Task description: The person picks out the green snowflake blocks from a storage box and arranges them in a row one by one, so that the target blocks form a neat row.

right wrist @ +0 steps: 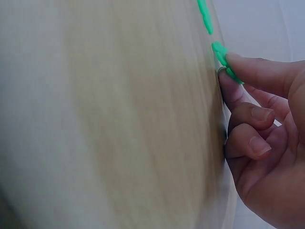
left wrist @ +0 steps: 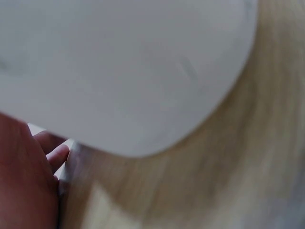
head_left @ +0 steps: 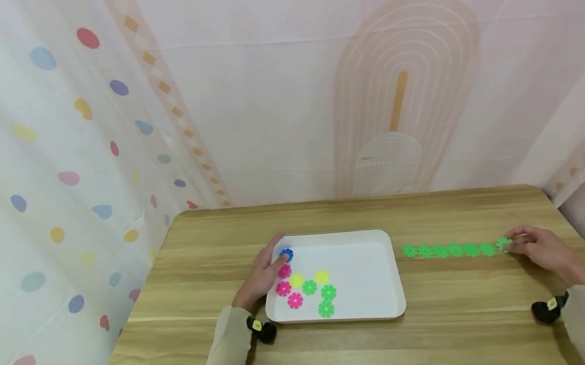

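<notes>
My right hand [head_left: 544, 247] pinches a green notched disc [head_left: 503, 244] between thumb and fingertips, with the other fingers curled in the right wrist view. This disc stands at the right end of a row of several green notched discs [head_left: 455, 250] lying on the table. My left hand [head_left: 261, 276] holds the left rim of a white tray [head_left: 360, 311], its thumb over the inside and its fingers along the outer edge. The thumb tip overlaps a blue notched disc [head_left: 287, 253]. In the left wrist view the tray's underside and wall hide most of the fingers.
Inside the tray lie pink discs [head_left: 295, 301], yellow discs [head_left: 321, 276] and green discs [head_left: 326, 309], grouped toward its left half. The wooden table [head_left: 393, 349] ends at a patterned curtain [head_left: 276, 119] behind and on the left.
</notes>
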Action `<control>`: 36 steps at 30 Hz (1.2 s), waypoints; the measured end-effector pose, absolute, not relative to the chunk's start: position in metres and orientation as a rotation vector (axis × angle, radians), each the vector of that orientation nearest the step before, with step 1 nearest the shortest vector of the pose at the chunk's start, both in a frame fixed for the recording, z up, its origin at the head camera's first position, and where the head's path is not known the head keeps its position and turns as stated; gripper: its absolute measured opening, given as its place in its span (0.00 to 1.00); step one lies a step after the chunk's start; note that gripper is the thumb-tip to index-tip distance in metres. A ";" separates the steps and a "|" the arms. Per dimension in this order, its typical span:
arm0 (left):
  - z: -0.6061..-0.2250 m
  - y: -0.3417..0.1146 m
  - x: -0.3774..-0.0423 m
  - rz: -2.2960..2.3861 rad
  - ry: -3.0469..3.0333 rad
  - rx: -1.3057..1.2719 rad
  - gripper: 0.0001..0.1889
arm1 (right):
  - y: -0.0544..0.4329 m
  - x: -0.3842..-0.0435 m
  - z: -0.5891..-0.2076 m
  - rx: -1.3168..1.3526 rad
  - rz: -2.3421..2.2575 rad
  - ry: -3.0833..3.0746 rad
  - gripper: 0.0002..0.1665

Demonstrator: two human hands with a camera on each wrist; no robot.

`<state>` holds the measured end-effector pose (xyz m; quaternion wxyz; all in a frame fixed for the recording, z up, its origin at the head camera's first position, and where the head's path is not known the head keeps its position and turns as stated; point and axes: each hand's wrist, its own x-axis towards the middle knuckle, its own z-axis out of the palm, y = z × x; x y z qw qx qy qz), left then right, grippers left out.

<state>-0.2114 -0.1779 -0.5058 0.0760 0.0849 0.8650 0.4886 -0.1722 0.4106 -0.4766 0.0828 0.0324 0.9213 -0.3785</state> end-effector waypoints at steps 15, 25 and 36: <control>-0.508 -0.177 -0.211 1.487 2.570 0.233 0.29 | 0.406 -0.170 -0.476 0.065 -1.081 2.835 0.18; -0.510 -0.179 -0.210 1.486 2.583 0.256 0.29 | 0.407 -0.170 -0.479 0.031 -1.099 2.851 0.16; -0.508 -0.179 -0.210 1.475 2.588 0.273 0.30 | 0.407 -0.170 -0.476 0.042 -1.159 2.784 0.23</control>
